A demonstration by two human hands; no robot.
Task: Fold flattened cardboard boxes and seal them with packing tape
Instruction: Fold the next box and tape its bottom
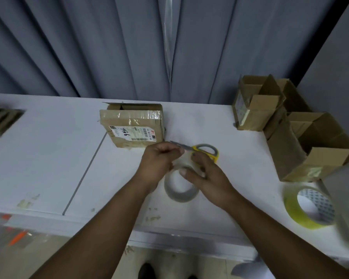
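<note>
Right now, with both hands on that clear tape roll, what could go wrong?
The scissors lie behind the left hand and right hand, blades right by the left one; a reach could nick skin. The clear tape roll is see-through, so its loose end may be lost or stick back down. The yellow tape roll sits near the table edge; an elbow could knock it off.

Both hands (159,160) grip the clear tape roll (181,196).

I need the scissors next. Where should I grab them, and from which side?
Take the scissors by the yellow handle loops, coming from the right: they lie flat on the table, loops rightward, blades pointing left, behind the left hand and right hand holding the clear tape roll.
</note>
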